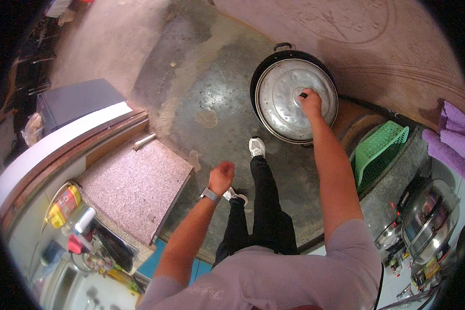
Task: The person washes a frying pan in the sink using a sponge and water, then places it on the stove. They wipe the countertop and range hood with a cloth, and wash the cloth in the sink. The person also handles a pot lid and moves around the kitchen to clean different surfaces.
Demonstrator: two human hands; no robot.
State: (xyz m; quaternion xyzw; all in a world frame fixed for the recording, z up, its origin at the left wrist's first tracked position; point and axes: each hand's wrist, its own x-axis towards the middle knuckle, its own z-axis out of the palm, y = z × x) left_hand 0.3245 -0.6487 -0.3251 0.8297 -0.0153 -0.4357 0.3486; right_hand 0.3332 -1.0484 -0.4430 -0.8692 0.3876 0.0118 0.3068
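My right hand (312,102) grips the black knob (303,95) of a large, dented metal lid (281,97). The lid lies over a wide black pan (260,73), whose dark rim shows around it, mostly on the far side. A loop handle (282,45) stands out from the pan's far edge. Lower and to the left, my left hand (221,178) hangs above the floor with its fingers curled in, slightly blurred. Nothing shows in it, and a watch (210,194) is on that wrist.
A speckled stone counter (135,182) stands left, with a yellow bottle (64,206) by it. At right, a green plastic basket (379,155) leans on a grey ledge (383,211), near a purple towel (447,141) and a glass-lidded pan (430,221). Concrete floor (217,97) lies between.
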